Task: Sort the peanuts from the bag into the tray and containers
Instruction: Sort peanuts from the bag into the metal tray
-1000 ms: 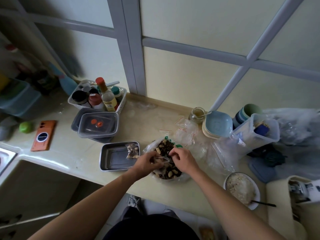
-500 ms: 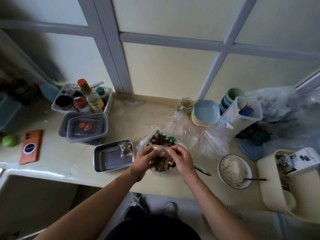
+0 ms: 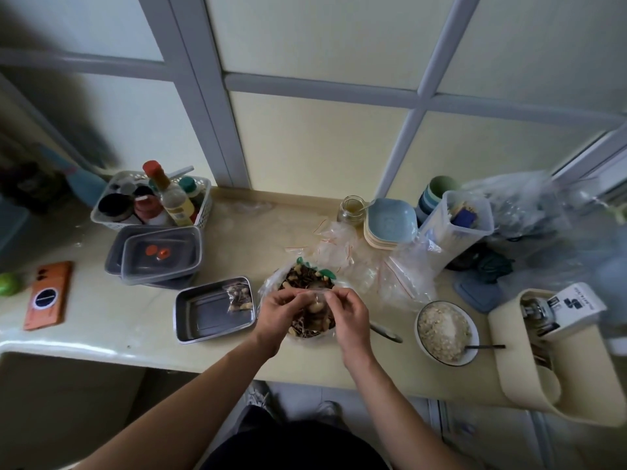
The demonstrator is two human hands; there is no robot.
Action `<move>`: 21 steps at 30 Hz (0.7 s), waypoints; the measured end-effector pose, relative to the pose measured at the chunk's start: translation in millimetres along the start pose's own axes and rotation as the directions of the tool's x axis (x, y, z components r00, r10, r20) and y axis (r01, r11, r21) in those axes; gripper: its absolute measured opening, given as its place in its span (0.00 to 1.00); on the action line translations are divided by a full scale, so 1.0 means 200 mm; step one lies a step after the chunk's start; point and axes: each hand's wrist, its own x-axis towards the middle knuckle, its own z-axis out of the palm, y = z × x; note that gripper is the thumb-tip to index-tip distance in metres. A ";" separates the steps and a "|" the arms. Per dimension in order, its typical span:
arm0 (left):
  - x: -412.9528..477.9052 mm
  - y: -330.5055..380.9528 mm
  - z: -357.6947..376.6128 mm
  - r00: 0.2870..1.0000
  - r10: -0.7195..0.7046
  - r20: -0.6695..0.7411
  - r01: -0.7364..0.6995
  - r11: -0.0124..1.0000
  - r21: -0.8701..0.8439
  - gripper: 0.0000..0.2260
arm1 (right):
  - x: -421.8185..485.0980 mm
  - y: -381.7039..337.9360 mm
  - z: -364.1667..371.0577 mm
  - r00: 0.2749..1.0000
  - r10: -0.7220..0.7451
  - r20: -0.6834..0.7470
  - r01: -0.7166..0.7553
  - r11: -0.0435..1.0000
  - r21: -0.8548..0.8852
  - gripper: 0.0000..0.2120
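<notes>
I note the left hand (image 3: 277, 309) and right hand (image 3: 350, 312) each pinching a top edge of a small clear bag (image 3: 315, 297), held just above the open peanut bag (image 3: 305, 281). Left of it, the metal tray (image 3: 203, 322) holds one filled packet (image 3: 239, 299). The lidded containers (image 3: 161, 253) sit farther left.

Clear bag (image 3: 268, 289) of peanuts (image 3: 299, 266) w/ dark bits, mouth open, sits near counter's front edge. Small bag (image 3: 314, 293), clear, stretched just above it. Steel tray (image 3: 203, 318) just left, one filled packet (image 3: 239, 298) in its rt-rear corner. Two lidded containers (image 3: 161, 256) stacked behind tray.
</notes>
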 end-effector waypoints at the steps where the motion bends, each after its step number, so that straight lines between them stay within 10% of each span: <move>1: 0.00 0.00 0.00 1.000 0.005 0.000 -0.005 1.000 -0.011 0.06 | 0.00 0.00 -0.01 1.000 -0.003 0.014 0.002 1.000 0.006 0.02; 21: -0.02 0.02 0.06 0.999 0.034 -0.018 -0.033 0.998 0.057 0.04 | -0.01 0.00 0.00 0.999 0.036 -0.029 -0.036 0.999 0.009 0.04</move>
